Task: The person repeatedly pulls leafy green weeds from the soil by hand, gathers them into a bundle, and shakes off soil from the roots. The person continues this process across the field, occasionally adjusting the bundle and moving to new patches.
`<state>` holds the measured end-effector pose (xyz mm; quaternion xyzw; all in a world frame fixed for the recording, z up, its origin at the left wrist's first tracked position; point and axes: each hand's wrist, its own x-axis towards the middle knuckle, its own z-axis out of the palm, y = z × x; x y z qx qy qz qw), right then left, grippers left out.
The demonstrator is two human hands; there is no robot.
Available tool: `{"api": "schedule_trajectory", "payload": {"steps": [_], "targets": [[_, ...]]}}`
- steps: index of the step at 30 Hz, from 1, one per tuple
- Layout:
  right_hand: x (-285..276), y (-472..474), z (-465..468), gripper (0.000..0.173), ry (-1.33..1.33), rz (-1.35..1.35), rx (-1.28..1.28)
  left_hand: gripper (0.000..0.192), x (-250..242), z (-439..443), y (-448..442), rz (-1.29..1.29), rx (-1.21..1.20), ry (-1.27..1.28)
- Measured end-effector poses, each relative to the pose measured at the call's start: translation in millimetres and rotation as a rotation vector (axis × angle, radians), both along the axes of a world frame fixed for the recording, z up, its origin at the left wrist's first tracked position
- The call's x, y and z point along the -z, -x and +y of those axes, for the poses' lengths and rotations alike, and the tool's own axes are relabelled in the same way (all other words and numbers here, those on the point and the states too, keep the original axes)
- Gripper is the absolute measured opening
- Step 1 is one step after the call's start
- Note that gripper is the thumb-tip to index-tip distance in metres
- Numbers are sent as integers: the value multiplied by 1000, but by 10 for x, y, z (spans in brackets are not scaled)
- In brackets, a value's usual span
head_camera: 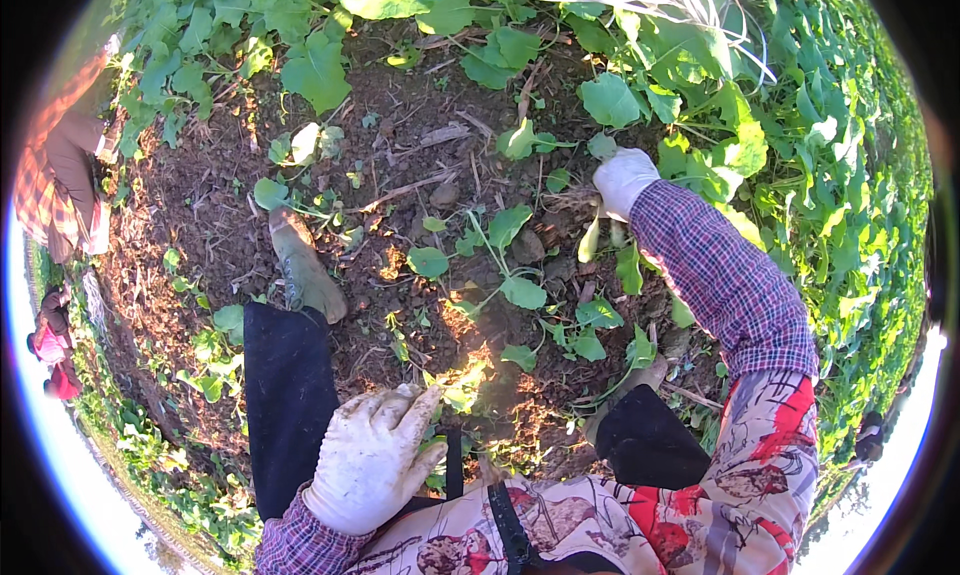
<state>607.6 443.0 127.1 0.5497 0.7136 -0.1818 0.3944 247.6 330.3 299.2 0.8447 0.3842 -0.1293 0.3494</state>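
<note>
My left hand [379, 455], in a soiled white glove, hovers or rests by my left knee with its fingers extended and holds nothing. My right hand [624, 183], also in a white glove, reaches out to the soil at the edge of dense leafy plants. Its fingers are curled down and mostly hidden, so whether they grip a stem cannot be told. A small green leaf [602, 146] touches its knuckles, and a pale yellowish leaf [589, 241] hangs just below it. Young broad-leaved plants [523, 292] grow from the brown soil [390, 125] between my feet.
My left boot [304, 264] stands on the soil; my right foot is partly hidden by leaves. White strips [645, 1] lie over the foliage at the top right. A person in a checked garment [64, 155] is at the far left, with another person [52, 342] farther off.
</note>
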Motion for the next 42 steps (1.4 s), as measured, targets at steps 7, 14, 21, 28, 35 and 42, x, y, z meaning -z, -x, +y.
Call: {"api": "schedule_trajectory", "payload": {"steps": [7,14,21,28,35,42], "targets": [[692,-166,851,21,-631,-53,156,52,64,60,97,45,-18,138],[1032,-222,1219,27,-545,-275,539,53,63,116,141,102,-45,160],[292,-54,997,27,-58,-189,275,53,80,91,254,85,-41,189],[367,-104,838,18,-425,-110,99,54,158,75,230,132,-21,213],[801,-327,1407,29,-532,-228,407,58,210,29,176,43,-74,276],[34,77,194,28,12,5,427,55,130,-17,172,76,21,229]]}}
